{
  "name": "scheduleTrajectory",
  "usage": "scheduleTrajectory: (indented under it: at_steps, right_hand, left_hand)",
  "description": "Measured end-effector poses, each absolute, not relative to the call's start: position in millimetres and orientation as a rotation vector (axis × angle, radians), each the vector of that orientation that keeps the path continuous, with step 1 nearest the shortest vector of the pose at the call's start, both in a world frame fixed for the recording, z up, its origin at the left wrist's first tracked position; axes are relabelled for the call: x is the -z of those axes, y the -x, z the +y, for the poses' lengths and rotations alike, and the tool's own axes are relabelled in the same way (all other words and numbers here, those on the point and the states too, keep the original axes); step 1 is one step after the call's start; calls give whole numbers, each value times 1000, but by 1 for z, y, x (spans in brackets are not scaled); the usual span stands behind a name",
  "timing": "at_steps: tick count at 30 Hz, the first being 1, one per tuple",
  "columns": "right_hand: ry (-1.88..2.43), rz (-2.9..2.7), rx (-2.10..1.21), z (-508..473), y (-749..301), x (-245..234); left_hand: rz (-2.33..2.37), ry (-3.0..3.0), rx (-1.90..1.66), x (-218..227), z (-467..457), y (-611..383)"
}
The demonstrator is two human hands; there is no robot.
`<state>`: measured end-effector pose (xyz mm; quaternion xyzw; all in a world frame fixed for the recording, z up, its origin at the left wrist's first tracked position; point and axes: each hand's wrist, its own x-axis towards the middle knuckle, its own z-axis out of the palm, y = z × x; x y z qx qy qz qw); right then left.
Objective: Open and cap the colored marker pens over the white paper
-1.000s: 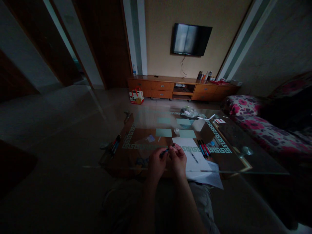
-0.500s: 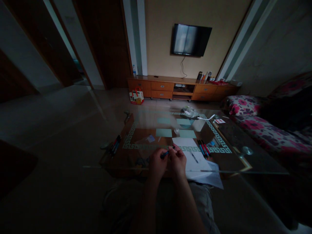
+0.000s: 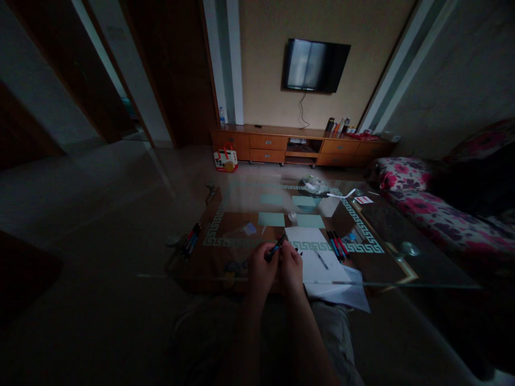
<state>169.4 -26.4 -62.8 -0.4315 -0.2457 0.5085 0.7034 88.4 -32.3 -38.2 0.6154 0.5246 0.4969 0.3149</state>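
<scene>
Since the earlier frames the pen has been tipped steeper, its far end raised and swung toward the table's far right corner, and both hands have been drawn closer together. It is held in the air just above the near edge of the glass table, nothing resting under it. Its long axis runs from lower left to upper right: the lower end is buried in the left hand, whose fingers are closed round the barrel, while the upper end sticks out free above the right hand. The right hand's fingers are curled together against the barrel's right side, touching the left hand; whether they truly clamp the barrel cannot be told in the dim light. The left hand is thus the nearer and the carrying one. A slim, round, smooth barrel, blue with dark ends, is shown. Just to the right, flat white sheets lie at the near edge, one overhanging it, with a second pen laid on them and a row of markers beside. Matt teal cards lie toward the middle, and more pens by the left edge.
</scene>
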Motion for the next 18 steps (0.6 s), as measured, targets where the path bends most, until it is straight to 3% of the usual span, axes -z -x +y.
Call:
scheduleTrajectory:
  at_steps: [18]
  right_hand:
    - [979, -452, -1092, -27, -172, 59]
  left_hand:
    - [1372, -1689, -1267, 32, -36, -92]
